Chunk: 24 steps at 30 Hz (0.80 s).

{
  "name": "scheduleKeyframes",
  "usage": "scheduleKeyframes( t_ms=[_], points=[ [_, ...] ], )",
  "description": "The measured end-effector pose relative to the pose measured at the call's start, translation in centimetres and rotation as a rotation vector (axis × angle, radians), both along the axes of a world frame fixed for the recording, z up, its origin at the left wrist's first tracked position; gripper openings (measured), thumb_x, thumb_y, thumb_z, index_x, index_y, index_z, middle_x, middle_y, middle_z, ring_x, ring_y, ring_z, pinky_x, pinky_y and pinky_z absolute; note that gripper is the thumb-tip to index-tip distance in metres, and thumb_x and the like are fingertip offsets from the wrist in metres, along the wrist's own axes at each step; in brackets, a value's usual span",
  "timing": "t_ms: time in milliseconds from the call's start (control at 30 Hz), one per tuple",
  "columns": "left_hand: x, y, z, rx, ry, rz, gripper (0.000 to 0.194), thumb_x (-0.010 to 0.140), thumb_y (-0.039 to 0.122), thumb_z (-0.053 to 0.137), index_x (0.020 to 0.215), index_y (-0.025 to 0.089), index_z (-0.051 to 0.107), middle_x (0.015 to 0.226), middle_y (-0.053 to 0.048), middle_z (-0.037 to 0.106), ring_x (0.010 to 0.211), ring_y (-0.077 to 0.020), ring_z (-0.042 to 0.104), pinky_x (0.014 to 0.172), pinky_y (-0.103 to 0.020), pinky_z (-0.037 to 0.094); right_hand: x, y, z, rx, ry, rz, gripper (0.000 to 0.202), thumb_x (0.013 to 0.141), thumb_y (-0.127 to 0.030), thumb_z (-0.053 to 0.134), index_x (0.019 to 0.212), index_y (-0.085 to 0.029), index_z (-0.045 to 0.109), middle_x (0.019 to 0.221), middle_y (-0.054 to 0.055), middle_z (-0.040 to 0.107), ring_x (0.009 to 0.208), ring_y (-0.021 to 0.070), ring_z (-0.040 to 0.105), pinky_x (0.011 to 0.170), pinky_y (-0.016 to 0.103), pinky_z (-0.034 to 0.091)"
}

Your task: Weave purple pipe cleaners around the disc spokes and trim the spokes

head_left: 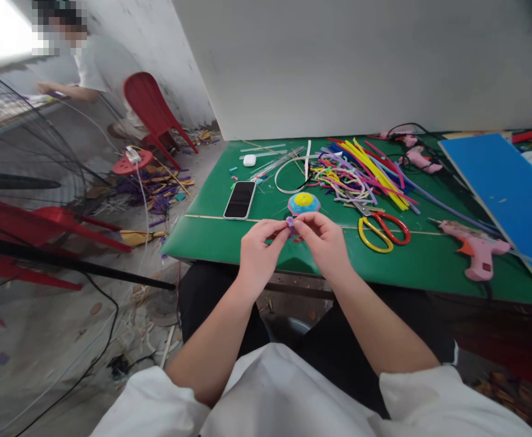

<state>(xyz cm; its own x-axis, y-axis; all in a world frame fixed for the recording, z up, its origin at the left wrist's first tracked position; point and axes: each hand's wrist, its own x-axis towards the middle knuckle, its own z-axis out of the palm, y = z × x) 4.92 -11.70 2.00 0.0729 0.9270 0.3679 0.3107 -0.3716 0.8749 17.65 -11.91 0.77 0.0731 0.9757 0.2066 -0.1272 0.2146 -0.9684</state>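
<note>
Between my two hands, just above the front edge of the green table [202, 243], is a small purple piece [290, 223]. My left hand [265, 243] pinches it from the left between thumb and fingertips. From the right, my right hand [322, 241] pinches the same piece, fingers curled. Right behind my fingertips lies a blue and pink disc with a yellow centre [303, 203]. A phone [240, 200] rests to the left of it. Scissors with yellow and red handles [384, 232] lie open to the right of my right hand.
Colourful pipe cleaners [361, 173] are heaped at the back middle. A pink glue gun [478, 247] and a blue board [498, 194] lie to the right. A white case [249, 160] sits behind the phone. Another person [97, 67] works at the far left, near a red chair [150, 109].
</note>
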Motion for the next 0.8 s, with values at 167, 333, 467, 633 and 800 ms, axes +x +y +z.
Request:
scheduleKeyframes(
  t_ms=[167, 333, 467, 633, 800],
  points=[
    [-0.29, 0.03, 0.5, 0.055, 0.157, 0.046, 0.013, 0.076, 0.027, 0.058, 0.08, 0.019, 0.068, 0.075, -0.002, 0.064, 0.066, -0.0106, 0.057, 0.062, -0.023, 0.048, 0.15, 0.25, -0.22, -0.007, -0.022, 0.004, 0.017, 0.076, -0.035, 0.056, 0.078, -0.018, 0.057, 0.072, -0.001, 0.057, 0.062, 0.0088, 0.053, 0.049, 0.019, 0.047],
    [0.13, 0.05, 0.11, -0.128, -0.149, 0.089, 0.018, 0.072, 0.032, 0.062, 0.079, 0.016, 0.065, 0.07, -0.001, 0.065, 0.061, -0.0102, 0.058, 0.058, -0.022, 0.049, -0.3, 0.38, -0.45, -0.016, -0.028, 0.006, 0.018, 0.076, -0.036, 0.055, 0.078, -0.018, 0.056, 0.071, -0.002, 0.055, 0.058, 0.0079, 0.05, 0.047, 0.018, 0.045],
    [0.47, 0.03, -0.18, -0.2, -0.292, 0.065, 0.019, 0.069, 0.031, 0.065, 0.078, 0.014, 0.065, 0.071, -0.002, 0.066, 0.064, -0.0108, 0.06, 0.061, -0.022, 0.05, -0.6, 0.34, -0.6, -0.015, -0.011, -0.041, 0.019, 0.076, -0.037, 0.055, 0.078, -0.018, 0.056, 0.07, -0.002, 0.055, 0.058, 0.0077, 0.049, 0.048, 0.019, 0.045],
    [0.61, -0.28, -0.11, -0.137, -0.203, 0.096, 0.017, 0.072, 0.03, 0.062, 0.08, 0.016, 0.066, 0.073, -0.002, 0.067, 0.065, -0.0122, 0.062, 0.063, -0.024, 0.052, -0.74, 0.24, -0.61, 0.005, -0.027, -0.092, 0.017, 0.076, -0.035, 0.057, 0.077, -0.018, 0.058, 0.068, -0.003, 0.056, 0.052, 0.0056, 0.045, 0.045, 0.017, 0.04],
    [0.45, -0.59, 0.18, 0.038, 0.026, 0.151, 0.014, 0.076, 0.026, 0.057, 0.083, 0.018, 0.066, 0.076, -0.001, 0.067, 0.064, -0.011, 0.062, 0.062, -0.022, 0.051, -0.44, 0.1, -0.12, -0.059, 0.025, -0.048, 0.021, 0.072, -0.039, 0.06, 0.076, -0.018, 0.061, 0.068, -0.001, 0.057, 0.055, 0.008, 0.048, 0.043, 0.018, 0.043]
  ],
)
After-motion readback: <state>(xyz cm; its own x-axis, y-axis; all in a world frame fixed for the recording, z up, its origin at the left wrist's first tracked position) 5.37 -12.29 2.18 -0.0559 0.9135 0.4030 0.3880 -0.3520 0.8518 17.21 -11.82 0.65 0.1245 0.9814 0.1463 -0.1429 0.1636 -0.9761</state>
